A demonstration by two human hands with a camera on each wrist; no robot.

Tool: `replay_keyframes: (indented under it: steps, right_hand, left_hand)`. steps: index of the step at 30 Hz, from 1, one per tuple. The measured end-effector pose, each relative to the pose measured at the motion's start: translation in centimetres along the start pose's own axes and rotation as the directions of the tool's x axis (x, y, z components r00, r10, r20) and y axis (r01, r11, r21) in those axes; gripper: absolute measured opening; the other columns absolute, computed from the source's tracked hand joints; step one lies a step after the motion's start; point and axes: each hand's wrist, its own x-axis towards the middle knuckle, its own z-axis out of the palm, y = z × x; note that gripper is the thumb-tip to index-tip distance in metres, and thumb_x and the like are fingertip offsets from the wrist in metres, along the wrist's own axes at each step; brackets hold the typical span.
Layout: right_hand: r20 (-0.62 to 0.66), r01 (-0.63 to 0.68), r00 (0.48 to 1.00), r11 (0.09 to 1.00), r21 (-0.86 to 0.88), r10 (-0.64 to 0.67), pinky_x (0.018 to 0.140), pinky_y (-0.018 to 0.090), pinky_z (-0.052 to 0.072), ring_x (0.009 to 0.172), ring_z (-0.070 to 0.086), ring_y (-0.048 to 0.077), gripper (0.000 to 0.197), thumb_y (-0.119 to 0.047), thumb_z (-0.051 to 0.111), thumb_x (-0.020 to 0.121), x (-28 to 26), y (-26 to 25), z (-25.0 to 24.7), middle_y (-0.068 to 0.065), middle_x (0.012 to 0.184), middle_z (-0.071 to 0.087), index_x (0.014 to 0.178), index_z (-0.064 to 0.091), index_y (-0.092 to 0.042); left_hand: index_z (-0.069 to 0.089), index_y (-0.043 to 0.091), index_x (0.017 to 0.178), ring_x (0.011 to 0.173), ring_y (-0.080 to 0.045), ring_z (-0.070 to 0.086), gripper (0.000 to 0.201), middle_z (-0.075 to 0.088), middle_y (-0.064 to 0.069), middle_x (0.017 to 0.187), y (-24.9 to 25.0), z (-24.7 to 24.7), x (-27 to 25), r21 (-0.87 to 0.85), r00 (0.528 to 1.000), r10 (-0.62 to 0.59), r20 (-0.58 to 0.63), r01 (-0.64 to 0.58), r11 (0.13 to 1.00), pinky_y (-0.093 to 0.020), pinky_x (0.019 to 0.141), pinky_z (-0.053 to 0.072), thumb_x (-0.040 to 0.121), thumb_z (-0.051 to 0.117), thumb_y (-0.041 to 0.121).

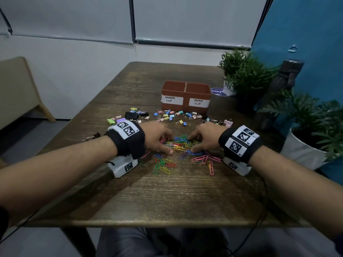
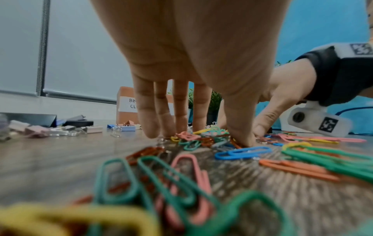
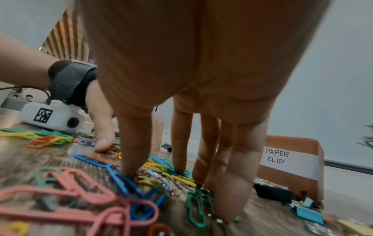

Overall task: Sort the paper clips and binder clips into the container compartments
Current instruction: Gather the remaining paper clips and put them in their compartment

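While both hands rest fingertips-down on the pile of coloured paper clips (image 1: 181,145) in the middle of the wooden desk (image 1: 167,197), neither has lifted a clip. The left hand (image 1: 157,138) spreads fairly straight fingers (image 2: 147,115) onto the pile, its thumb pressing at the near edge; its grip holds nothing. The right hand (image 1: 206,138) does likewise, with fingers (image 3: 133,143) extended down onto the blue and green clips, thumb on a blue one, nothing pinched. Binder clips (image 1: 167,115) lie scattered in a band beyond the hands, just in front of the brown container (image 1: 186,97). Its left compartment is labelled BINDER CLIP, its right PAPER CLIP. Potted plants (image 1: 246,75) stand to the right of the container.
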Motion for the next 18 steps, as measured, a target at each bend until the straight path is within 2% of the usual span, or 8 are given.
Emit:
replay_keyframes:
  steps: [3,5,7,9,11,14,16,18]
  right_hand:
    - [-0.039,-0.006,0.999,1.0,0.001,0.006,0.094,0.034,0.052,0.106,0.062,0.015,0.074,-0.051,0.075,0.081,0.4,-0.2,0.2,-0.003,0.119,0.067,0.145,0.046,-0.028]
    - [-0.048,-0.003,0.999,1.0,-0.024,0.002,0.094,0.034,0.052,0.105,0.062,0.017,0.081,-0.053,0.073,0.081,0.7,-0.3,0.3,-0.002,0.116,0.067,0.15,0.039,-0.025]
    - [-0.04,-0.009,0.999,1.0,-0.029,0.008,0.093,0.033,0.052,0.104,0.062,0.017,0.07,-0.049,0.072,0.084,1.0,-0.1,0.2,-0.002,0.115,0.068,0.145,0.048,-0.023]
    - [-0.031,-0.025,0.999,1.0,0.01,0.026,0.091,0.033,0.054,0.1,0.064,0.015,0.051,-0.041,0.073,0.086,1.0,0.0,0.0,-0.002,0.113,0.07,0.132,0.062,-0.022]
    - [-0.049,-0.04,0.998,0.998,0.05,0.043,0.087,0.033,0.054,0.095,0.064,0.014,0.04,-0.036,0.076,0.084,1.0,0.2,0.1,-0.002,0.107,0.071,0.121,0.069,-0.023]
    - [-0.068,-0.065,0.995,0.997,0.051,0.068,0.083,0.032,0.054,0.091,0.062,0.016,0.03,-0.03,0.077,0.084,1.0,0.0,0.1,-0.003,0.1,0.066,0.113,0.072,-0.021]
    - [-0.071,-0.074,0.995,0.997,-0.02,0.073,0.077,0.032,0.052,0.089,0.06,0.019,0.012,-0.025,0.072,0.089,1.2,-0.5,0.2,-0.002,0.096,0.059,0.1,0.071,-0.023]
    - [-0.079,-0.077,0.994,0.993,-0.094,0.07,0.079,0.035,0.054,0.092,0.062,0.023,0.009,-0.022,0.065,0.094,1.5,-1.1,0.6,0.004,0.102,0.06,0.101,0.07,-0.022]
  left_hand:
    - [0.047,0.03,0.139,0.098,-0.011,0.059,0.071,0.063,0.008,0.114,0.0,0.1,0.3,-0.042,0.999,0.034,-0.033,-0.035,0.999,-0.032,0.086,0.052,0.079,0.067,0.062]
    - [0.045,0.034,0.141,0.1,-0.012,0.059,0.07,0.061,0.006,0.116,0.0,0.1,0.2,-0.022,0.998,0.044,-0.033,-0.045,0.999,-0.034,0.087,0.052,0.08,0.064,0.063]
    - [0.053,0.034,0.135,0.099,-0.012,0.058,0.061,0.058,0.003,0.117,0.0,0.1,0.1,0.002,0.999,0.045,-0.015,-0.045,0.999,-0.036,0.085,0.052,0.082,0.061,0.064]
    - [0.06,0.033,0.129,0.097,-0.012,0.058,0.055,0.057,0.002,0.115,0.1,0.0,0.0,0.012,0.999,0.043,-0.005,-0.043,0.999,-0.036,0.083,0.053,0.084,0.06,0.063]
    - [0.063,0.031,0.125,0.095,-0.012,0.06,0.051,0.058,0.003,0.112,0.1,0.0,-0.1,0.01,0.999,0.046,-0.019,-0.046,0.999,-0.037,0.082,0.054,0.084,0.06,0.062]
    - [0.065,0.029,0.119,0.09,-0.009,0.061,0.044,0.061,0.003,0.109,0.0,0.0,0.0,0.017,0.998,0.053,-0.033,-0.053,0.998,-0.036,0.079,0.055,0.085,0.062,0.058]
    - [0.066,0.028,0.117,0.088,-0.008,0.061,0.041,0.063,0.004,0.106,-0.1,0.0,0.1,0.016,0.997,0.058,-0.045,-0.057,0.998,-0.035,0.078,0.055,0.086,0.063,0.055]
    - [0.065,0.028,0.118,0.086,-0.008,0.061,0.042,0.065,0.005,0.105,-0.2,0.0,0.1,-0.001,0.996,0.06,-0.064,-0.061,0.998,-0.033,0.077,0.055,0.085,0.065,0.053]
